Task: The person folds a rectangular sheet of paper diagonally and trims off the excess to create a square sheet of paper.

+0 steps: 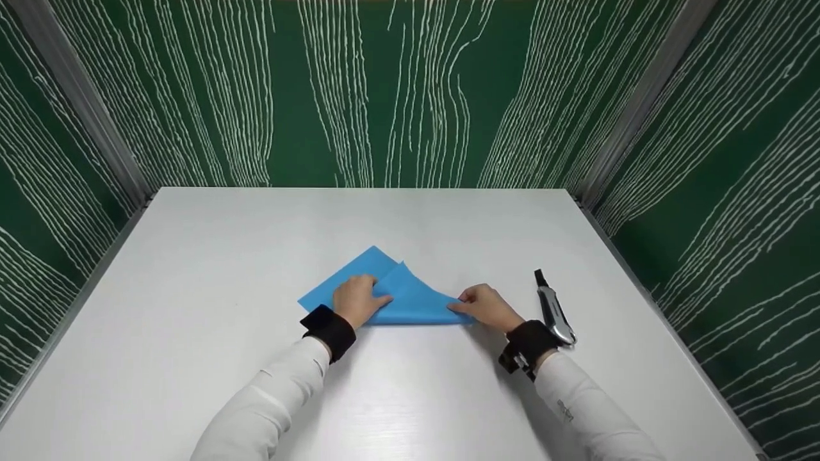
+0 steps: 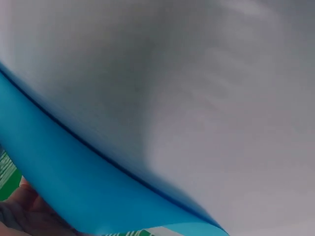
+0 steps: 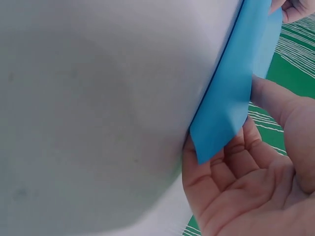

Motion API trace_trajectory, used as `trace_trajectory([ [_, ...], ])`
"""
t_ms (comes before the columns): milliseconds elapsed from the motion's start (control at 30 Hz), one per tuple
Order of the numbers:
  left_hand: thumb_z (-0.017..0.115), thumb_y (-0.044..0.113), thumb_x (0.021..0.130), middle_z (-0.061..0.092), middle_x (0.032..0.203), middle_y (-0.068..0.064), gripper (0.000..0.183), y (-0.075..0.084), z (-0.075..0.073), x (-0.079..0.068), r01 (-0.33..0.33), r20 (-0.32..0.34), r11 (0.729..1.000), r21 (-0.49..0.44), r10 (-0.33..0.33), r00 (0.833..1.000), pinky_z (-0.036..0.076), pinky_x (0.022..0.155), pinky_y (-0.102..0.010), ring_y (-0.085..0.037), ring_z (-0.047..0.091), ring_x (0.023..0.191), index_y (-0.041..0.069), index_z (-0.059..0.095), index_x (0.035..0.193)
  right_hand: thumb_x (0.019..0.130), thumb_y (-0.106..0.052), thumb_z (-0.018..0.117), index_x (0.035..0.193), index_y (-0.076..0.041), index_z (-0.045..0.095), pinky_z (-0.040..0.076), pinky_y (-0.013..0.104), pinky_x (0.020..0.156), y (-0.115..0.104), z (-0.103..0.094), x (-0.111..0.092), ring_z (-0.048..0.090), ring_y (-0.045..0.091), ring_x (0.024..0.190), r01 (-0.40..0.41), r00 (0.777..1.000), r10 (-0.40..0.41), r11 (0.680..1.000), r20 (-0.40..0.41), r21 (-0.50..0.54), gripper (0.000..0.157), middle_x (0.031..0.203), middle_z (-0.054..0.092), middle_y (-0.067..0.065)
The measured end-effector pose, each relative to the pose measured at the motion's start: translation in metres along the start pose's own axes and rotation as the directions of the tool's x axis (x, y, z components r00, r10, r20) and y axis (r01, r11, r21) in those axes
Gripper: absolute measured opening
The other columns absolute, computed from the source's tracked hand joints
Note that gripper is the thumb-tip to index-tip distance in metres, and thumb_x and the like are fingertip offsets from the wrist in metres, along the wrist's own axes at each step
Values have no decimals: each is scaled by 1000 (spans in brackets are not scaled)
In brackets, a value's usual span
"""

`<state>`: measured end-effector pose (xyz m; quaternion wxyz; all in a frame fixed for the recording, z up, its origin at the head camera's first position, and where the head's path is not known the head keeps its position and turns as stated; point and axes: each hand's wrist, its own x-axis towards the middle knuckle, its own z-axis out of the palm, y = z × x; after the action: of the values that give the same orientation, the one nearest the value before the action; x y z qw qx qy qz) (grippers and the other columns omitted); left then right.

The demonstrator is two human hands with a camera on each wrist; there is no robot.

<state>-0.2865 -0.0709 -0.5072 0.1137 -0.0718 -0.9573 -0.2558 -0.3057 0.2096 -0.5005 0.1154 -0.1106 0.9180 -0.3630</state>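
A sheet of blue paper (image 1: 416,298), folded over with its bottom fold toward the person, lies near the middle of the white table. The left hand (image 1: 360,301) holds its left part, thumb across the front flap and the other fingers partly hidden at the flap's upper edge. At the right corner, the right hand (image 1: 490,306) pinches the paper between thumb and fingers. The right wrist view shows that corner of the blue paper (image 3: 224,108) against the fingers of the right hand (image 3: 251,182). In the left wrist view the paper (image 2: 93,177) covers much of the left hand (image 2: 34,214).
A grey and black utility knife (image 1: 554,310) lies on the white table (image 1: 192,256), just right of the right wrist. Green walls (image 1: 307,96) with white wavy lines enclose the table at the back and sides.
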Motion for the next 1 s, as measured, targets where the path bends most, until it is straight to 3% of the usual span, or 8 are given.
trace_trajectory([
  [133,86,41,82,68,84,-12,41,0,3,0,-14,-18,995,99,15,1000,54,64,-40,-30,67,77,4,70,92,95,-24,73,80,-3,70,33,22,59,-1,0,1,40,9,61,-6,1000,6,1000,7,1,26,62,44,-8],
  [267,85,41,84,68,105,-13,47,0,5,1,-23,-12,993,120,24,1000,56,78,-48,-34,66,97,8,67,112,95,-23,73,79,-3,70,34,22,60,-2,0,1,40,9,61,4,1000,-4,1000,3,-6,26,62,45,-8],
  [400,78,33,92,64,132,-17,49,0,5,2,-81,72,992,96,74,995,54,95,-54,-39,61,120,11,64,132,95,-24,73,82,0,71,35,23,62,-2,1,1,43,10,64,1,1000,-1,1000,-3,-3,27,65,49,-7],
  [567,66,25,101,58,147,-20,36,3,0,2,-157,211,984,86,136,968,49,107,-59,-42,54,136,13,67,135,95,-24,73,88,1,73,37,23,63,-3,2,1,45,10,66,4,1000,-4,1000,-3,-16,27,70,54,-5],
  [733,57,39,105,51,155,-20,45,5,-8,0,-163,300,981,102,126,945,45,113,-61,-42,47,144,15,62,143,95,-22,72,95,2,73,41,25,66,-6,4,0,52,13,71,13,999,-15,999,-45,-47,24,79,66,5],
  [900,53,46,105,44,160,-21,54,6,-10,-4,-171,341,979,115,123,932,41,116,-62,-44,41,149,15,55,149,96,-15,71,109,1,69,51,33,71,-16,16,-9,64,22,81,49,990,-71,984,-123,-170,21,94,69,16],
  [1000,53,46,105,44,161,-20,55,7,-11,-5,-172,345,976,135,117,932,41,117,-61,-43,40,150,15,54,150,96,-7,70,114,0,68,55,45,75,-25,26,-17,65,33,91,135,969,-196,930,-151,-341,20,104,66,20],
])
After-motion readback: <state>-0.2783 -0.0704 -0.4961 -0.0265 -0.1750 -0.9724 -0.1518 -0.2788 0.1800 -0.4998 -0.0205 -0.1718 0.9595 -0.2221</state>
